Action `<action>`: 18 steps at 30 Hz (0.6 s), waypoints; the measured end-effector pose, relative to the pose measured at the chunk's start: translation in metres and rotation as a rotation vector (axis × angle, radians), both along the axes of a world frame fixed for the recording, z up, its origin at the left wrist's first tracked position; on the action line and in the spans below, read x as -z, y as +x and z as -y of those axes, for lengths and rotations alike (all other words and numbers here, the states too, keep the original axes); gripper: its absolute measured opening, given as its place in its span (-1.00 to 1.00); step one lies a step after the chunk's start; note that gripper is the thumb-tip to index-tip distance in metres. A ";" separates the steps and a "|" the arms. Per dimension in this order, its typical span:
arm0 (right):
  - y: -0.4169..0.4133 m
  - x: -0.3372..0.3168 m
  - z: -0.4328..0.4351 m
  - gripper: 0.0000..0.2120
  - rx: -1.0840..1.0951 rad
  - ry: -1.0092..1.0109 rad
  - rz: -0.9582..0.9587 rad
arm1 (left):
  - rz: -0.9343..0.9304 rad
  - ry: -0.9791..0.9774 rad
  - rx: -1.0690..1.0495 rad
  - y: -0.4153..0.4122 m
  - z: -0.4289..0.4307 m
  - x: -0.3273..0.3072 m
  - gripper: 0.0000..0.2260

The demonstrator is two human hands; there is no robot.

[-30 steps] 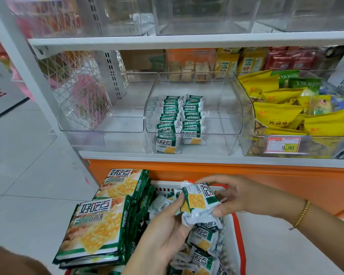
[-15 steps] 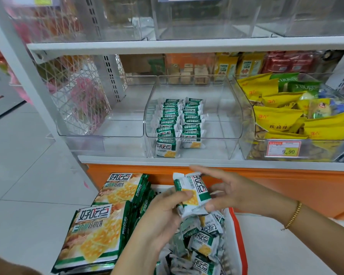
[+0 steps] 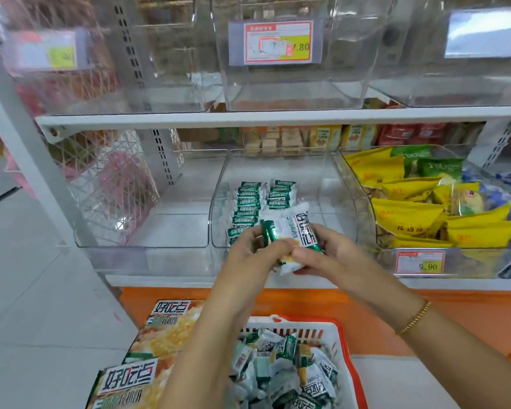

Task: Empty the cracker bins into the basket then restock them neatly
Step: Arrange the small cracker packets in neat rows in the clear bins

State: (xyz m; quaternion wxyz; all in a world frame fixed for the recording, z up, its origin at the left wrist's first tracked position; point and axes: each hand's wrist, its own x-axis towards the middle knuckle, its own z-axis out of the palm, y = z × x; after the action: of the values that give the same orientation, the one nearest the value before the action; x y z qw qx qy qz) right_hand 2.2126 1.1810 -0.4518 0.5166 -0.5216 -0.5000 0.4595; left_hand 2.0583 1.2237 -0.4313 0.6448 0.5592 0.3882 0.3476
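A small bunch of cracker packets [image 3: 292, 231] is being held up between both hands, over the front lip of the middle bin [image 3: 341, 199]. The left hand [image 3: 248, 258] is being kept curled round the green-edged side of the bunch, at nine o'clock of it, with the thumb laid across the lower face. The right hand [image 3: 337, 258] is being closed on the white, lettered side at three o'clock, its thumb lying close beside the left thumb; whether the two thumbs are touching cannot be told. A bracelet [image 3: 415, 318] is being worn on the right wrist. Inside the middle bin, at eleven to twelve o'clock from the hands, two rows of packets [image 3: 248, 202] are being kept standing on edge, running front to back; the near end of the rows is being hidden by the hands and the bunch. At six o'clock from the hands, well below the shelf, a white basket [image 3: 347, 346] with a red rim is being filled by a loose heap of small packets [image 3: 281, 370]. Just beside the basket, at nine o'clock of it, large cracker bags [image 3: 165, 329] are being kept stacked. At three o'clock from the hands, yellow snack bags [image 3: 407, 214] are being held in the neighbouring bin, with a price tag [image 3: 419, 262] on its front.
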 end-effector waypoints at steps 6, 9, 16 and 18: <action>0.026 -0.037 -0.036 -0.66 0.027 -0.036 -0.064 | -0.147 0.132 0.191 -0.002 -0.054 -0.033 -0.73; 0.043 -0.046 -0.044 -0.41 0.005 -0.096 0.028 | -0.314 0.222 0.372 -0.003 -0.078 -0.045 -0.73; 0.070 -0.050 -0.050 -0.59 0.219 -0.095 0.564 | -0.909 0.719 0.480 0.030 -0.130 -0.019 -0.60; 0.067 -0.051 -0.051 -0.54 0.141 -0.096 0.816 | -1.034 0.845 0.554 0.040 -0.134 -0.004 -0.59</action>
State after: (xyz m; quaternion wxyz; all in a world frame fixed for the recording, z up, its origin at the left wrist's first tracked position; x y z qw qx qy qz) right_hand 2.2792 1.2317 -0.4006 0.2812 -0.7172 -0.6049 0.2015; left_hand 2.0982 1.3576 -0.4273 0.1718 0.9315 0.3200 -0.0176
